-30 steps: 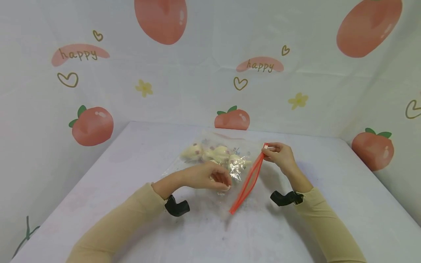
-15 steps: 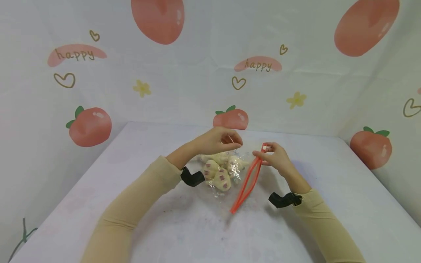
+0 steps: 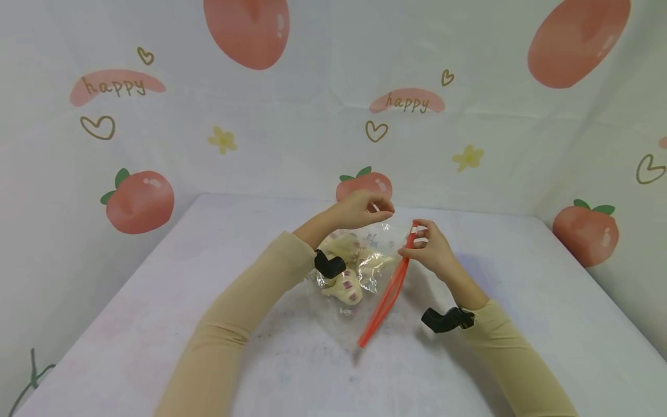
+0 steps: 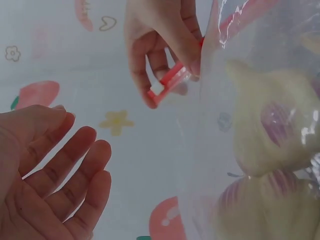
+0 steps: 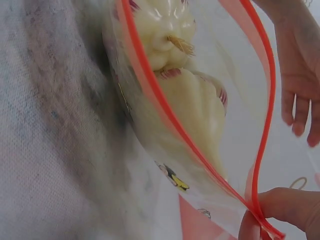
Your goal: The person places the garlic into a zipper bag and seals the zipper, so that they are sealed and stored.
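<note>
A clear zip bag with a red zip strip lies mid-table with several garlic bulbs inside. My right hand pinches the far end of the strip, by its small white slider. In the right wrist view the two red edges bow apart at the bag's mouth and meet at my thumb. My left hand hovers over the far side of the bag. Its fingers bend loosely with nothing between them, as the left wrist view shows. The left forearm hides part of the garlic.
Behind the table hangs a white cloth printed with red fruit, hearts and flowers. Each wrist wears a black mount. A thin green line shows at the lower left.
My left hand has moved from the near side of the garlic up and away to the bag's far side. My right hand keeps its pinch, and the gap between the red edges looks narrower.
</note>
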The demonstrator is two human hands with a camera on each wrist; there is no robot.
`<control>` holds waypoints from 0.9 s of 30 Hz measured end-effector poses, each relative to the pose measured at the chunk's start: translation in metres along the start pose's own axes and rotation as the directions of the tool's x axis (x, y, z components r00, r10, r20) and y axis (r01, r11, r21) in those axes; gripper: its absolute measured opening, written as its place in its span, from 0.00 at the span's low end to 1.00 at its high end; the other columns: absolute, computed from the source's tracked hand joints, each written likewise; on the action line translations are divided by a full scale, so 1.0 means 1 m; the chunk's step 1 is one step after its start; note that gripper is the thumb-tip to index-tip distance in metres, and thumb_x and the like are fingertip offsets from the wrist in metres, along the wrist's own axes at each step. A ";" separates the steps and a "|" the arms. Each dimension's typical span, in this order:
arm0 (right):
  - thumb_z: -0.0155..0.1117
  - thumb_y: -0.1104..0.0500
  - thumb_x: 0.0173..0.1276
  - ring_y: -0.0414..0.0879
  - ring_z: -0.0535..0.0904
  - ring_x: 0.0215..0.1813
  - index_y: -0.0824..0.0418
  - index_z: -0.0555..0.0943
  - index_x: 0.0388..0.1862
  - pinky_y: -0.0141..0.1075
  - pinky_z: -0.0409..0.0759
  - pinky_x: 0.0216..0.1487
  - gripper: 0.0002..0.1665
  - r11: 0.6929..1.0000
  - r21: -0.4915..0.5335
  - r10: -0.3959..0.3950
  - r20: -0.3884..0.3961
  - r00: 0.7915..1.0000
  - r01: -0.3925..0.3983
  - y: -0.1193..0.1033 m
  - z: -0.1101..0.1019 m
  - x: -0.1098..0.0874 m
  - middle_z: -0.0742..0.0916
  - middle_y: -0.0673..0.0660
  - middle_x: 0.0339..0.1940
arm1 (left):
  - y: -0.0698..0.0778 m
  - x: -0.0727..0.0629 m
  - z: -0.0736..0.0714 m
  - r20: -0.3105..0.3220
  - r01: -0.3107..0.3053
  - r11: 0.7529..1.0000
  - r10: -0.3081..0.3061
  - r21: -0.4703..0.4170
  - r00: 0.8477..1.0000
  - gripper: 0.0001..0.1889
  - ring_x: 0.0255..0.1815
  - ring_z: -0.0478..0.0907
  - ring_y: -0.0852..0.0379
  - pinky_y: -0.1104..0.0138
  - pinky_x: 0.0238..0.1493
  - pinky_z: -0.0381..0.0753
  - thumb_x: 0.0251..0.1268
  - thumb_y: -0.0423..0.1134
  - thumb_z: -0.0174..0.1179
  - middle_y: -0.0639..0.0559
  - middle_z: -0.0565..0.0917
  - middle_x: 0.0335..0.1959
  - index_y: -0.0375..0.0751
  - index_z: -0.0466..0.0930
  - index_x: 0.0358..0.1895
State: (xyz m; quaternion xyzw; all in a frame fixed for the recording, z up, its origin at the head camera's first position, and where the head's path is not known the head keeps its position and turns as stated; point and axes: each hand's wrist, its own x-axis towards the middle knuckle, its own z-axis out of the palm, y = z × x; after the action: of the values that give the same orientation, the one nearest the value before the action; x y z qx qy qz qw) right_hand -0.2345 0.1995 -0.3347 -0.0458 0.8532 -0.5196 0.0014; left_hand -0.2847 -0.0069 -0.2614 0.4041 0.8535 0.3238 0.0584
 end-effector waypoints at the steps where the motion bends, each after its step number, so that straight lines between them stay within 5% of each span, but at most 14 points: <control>1: 0.67 0.67 0.57 0.32 0.76 0.35 0.68 0.53 0.69 0.23 0.76 0.36 0.46 1.000 0.011 -0.007 0.001 1.000 0.007 -0.001 0.000 0.000 0.73 0.61 0.46 | 0.000 0.004 0.001 0.005 0.004 1.000 -0.004 0.003 1.000 0.13 0.49 0.80 0.54 0.70 0.52 0.77 0.68 0.40 0.54 0.47 0.82 0.49 0.38 0.78 0.50; 8: 0.65 0.68 0.58 0.33 0.78 0.37 0.68 0.53 0.69 0.23 0.77 0.37 0.44 0.999 0.036 -0.033 0.003 0.999 0.033 -0.002 0.003 -0.001 0.75 0.68 0.51 | -0.005 0.030 0.023 0.052 0.038 0.998 -0.041 0.048 0.998 0.16 0.53 0.78 0.50 0.68 0.55 0.76 0.69 0.38 0.52 0.43 0.81 0.51 0.34 0.75 0.55; 19: 0.65 0.69 0.57 0.51 0.81 0.43 0.68 0.53 0.69 0.24 0.78 0.36 0.44 0.992 -0.001 -0.125 0.007 0.992 0.125 -0.005 0.006 -0.004 0.76 0.73 0.53 | -0.008 0.044 0.038 0.101 0.051 0.995 -0.060 0.089 0.993 0.18 0.61 0.75 0.50 0.65 0.61 0.73 0.71 0.35 0.49 0.45 0.76 0.61 0.39 0.71 0.61; 27: 0.65 0.69 0.58 0.38 0.81 0.40 0.69 0.51 0.68 0.23 0.77 0.37 0.44 0.995 0.014 -0.101 -0.005 0.995 0.101 -0.006 0.004 -0.005 0.76 0.72 0.55 | -0.008 0.045 0.043 0.092 0.065 0.997 -0.068 0.039 0.993 0.17 0.58 0.76 0.50 0.64 0.60 0.74 0.71 0.37 0.50 0.46 0.79 0.56 0.41 0.72 0.60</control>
State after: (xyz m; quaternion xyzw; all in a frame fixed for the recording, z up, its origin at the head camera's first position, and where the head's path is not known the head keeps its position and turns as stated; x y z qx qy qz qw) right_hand -0.2286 0.1937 -0.3319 -0.0877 0.8460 -0.5252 -0.0261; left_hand -0.3045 0.0443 -0.2928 0.3912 0.8684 0.2872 0.1018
